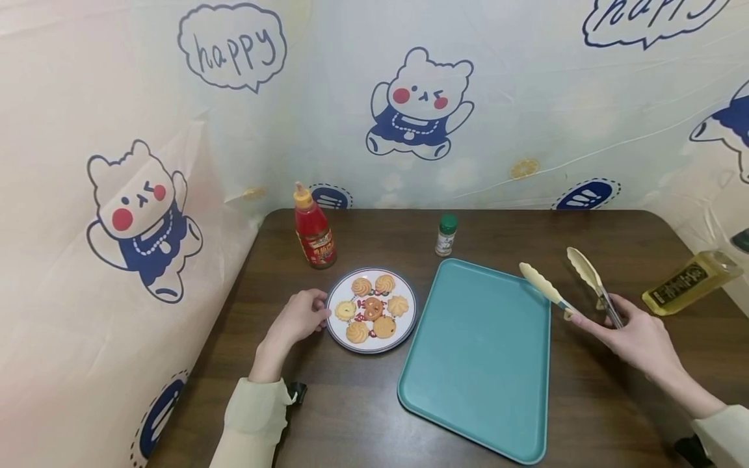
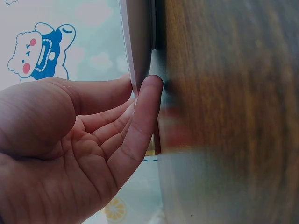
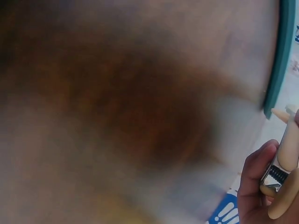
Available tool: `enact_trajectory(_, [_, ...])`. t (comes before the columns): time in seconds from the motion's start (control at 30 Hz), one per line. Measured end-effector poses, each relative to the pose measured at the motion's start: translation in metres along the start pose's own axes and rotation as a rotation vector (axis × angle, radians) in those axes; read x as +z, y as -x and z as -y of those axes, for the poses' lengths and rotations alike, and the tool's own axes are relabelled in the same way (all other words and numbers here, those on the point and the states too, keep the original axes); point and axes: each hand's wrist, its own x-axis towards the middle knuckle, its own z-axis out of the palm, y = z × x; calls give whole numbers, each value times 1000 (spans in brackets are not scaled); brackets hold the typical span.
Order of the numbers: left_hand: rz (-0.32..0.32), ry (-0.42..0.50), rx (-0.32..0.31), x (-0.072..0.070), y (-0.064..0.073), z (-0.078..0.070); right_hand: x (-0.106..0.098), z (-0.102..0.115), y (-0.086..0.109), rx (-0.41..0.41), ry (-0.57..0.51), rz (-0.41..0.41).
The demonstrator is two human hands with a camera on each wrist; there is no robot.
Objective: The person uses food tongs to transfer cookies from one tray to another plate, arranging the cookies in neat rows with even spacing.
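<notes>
At the left of the head view my left hand [image 1: 297,318] pinches the edge of a white plate [image 1: 372,347] with a dark rim. Several cookies [image 1: 384,327] and a pretzel-shaped one [image 1: 373,309] lie on it. The left wrist view has the thumb on one face of the plate [image 2: 138,42] and a finger behind its edge. My right hand [image 1: 640,338] holds metal tongs [image 1: 543,283] with cream tips, spread apart near the right edge of a teal tray [image 1: 476,364]. In the right wrist view the tongs [image 3: 288,149] are partly cut off.
A red sauce bottle [image 1: 316,234] with a yellow cap stands behind the plate. A green-capped spice jar [image 1: 446,236] is behind the tray. Past the right hand is a bottle of yellow oil [image 1: 690,283]. The brown table [image 1: 345,409] meets a printed curtain at its back edge.
</notes>
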Motion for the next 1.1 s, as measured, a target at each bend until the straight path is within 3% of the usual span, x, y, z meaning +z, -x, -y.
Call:
enact_trajectory(0.63, [-1,-13,-8,1,-3,1,8,-13,8,24,29,7])
enact_trajectory(0.93, [-1,-12,-3,1,-3,2,-1,-11,13,92,81,94])
enact_trajectory(1.1, [-1,-13,-3,1,-2,2,-1,-12,16,84,115,102])
